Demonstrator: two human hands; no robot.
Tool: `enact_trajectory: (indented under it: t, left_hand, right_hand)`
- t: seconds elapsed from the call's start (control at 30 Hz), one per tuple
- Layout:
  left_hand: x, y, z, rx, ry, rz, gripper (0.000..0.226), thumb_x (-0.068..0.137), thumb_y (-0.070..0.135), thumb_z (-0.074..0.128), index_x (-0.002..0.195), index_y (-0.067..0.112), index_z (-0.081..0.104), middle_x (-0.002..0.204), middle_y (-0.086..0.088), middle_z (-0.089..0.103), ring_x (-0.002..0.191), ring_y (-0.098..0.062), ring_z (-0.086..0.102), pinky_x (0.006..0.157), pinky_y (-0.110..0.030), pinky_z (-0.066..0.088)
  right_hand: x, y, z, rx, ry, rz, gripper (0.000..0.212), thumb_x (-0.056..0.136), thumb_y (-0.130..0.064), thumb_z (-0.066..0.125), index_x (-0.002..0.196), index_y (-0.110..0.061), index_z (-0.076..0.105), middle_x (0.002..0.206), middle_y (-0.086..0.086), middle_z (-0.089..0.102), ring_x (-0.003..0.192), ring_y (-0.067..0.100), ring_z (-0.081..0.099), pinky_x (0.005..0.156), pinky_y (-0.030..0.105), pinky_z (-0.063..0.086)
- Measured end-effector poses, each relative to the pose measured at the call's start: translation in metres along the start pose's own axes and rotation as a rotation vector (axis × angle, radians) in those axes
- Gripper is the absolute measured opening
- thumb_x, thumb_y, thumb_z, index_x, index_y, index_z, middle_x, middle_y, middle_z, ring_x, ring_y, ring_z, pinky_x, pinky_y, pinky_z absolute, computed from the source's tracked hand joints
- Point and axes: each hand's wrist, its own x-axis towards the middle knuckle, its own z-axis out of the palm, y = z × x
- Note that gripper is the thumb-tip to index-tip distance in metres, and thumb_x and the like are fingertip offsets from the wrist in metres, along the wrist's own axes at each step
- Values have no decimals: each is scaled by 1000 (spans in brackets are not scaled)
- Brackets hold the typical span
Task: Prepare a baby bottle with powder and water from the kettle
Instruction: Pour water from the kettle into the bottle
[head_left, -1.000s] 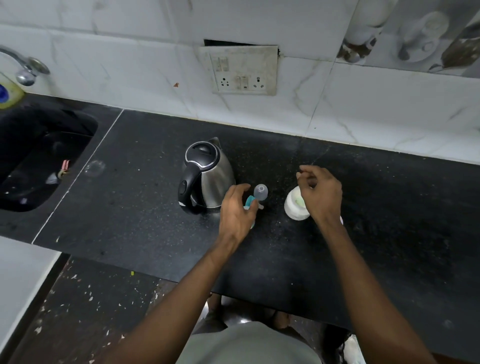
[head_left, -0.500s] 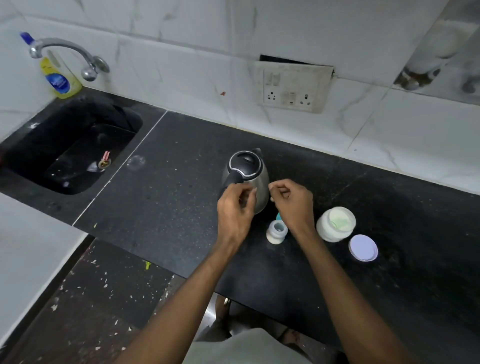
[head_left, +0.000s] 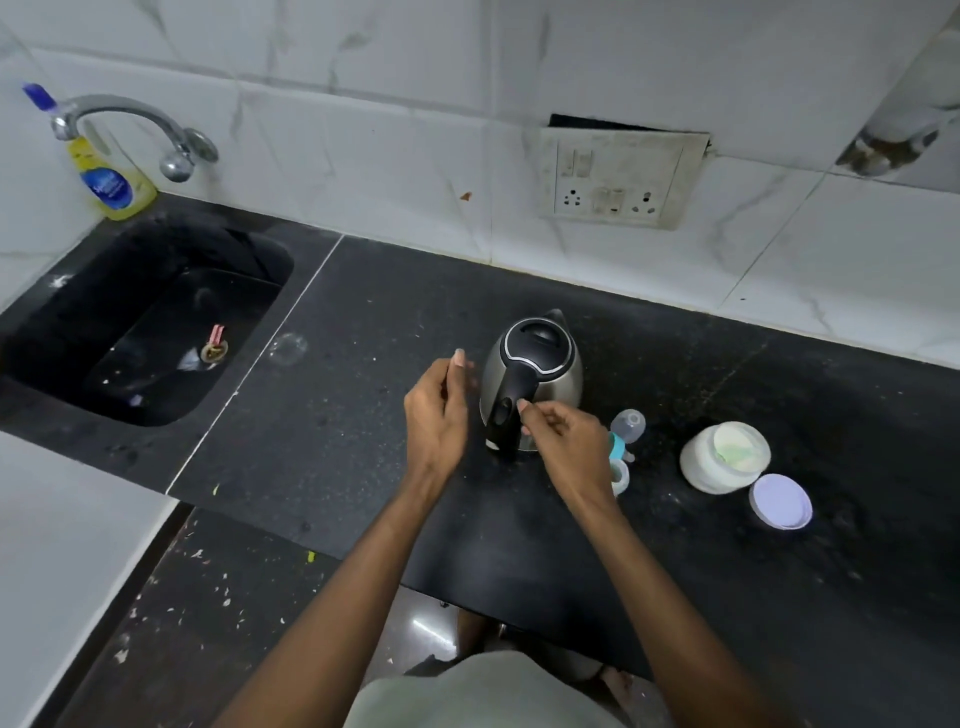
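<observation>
A steel kettle (head_left: 545, 374) with a black lid and handle stands on the black counter (head_left: 363, 426). My right hand (head_left: 563, 431) hovers at the kettle's handle, fingers curled, its fingertips touching or just short of it. My left hand (head_left: 439, 410) is left of the kettle, fingers loosely apart, holding nothing. The small baby bottle (head_left: 620, 475) stands right of my right wrist, partly hidden by it, with the teal-ringed nipple top (head_left: 626, 431) behind it. An open white powder jar (head_left: 724, 457) sits further right, and its lilac lid (head_left: 780, 501) lies beside it.
A black sink (head_left: 156, 322) with a tap (head_left: 156, 130) and a yellow soap bottle (head_left: 104, 176) is at the left. A wall socket plate (head_left: 618, 179) is above the kettle. The counter's front edge runs below my forearms, over a dark floor.
My left hand left the bottle and moved to the kettle's left side. My right hand came away from the powder jar to the kettle handle. The view swung left, showing the sink.
</observation>
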Motion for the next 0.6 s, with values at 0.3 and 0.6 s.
enact_trajectory:
  t: [0.3,0.6]
  left_hand:
    - [16,-16,3,-36,-199,-40,40,107,49,52,88,19,71,78,-4,74,77,-34,71,75,-54,59]
    - [33,-20,7,3,-204,-26,15,102,9,59,106,12,73,91,8,73,78,5,66,71,-11,49]
  right_hand:
    - [-25,17,34,11,-191,66,37,83,-49,78,95,-17,66,90,1,76,87,20,73,84,45,60]
    - [-23,10,57,157,-113,111,18,88,-5,65,100,-17,67,88,0,70,82,6,64,76,20,50]
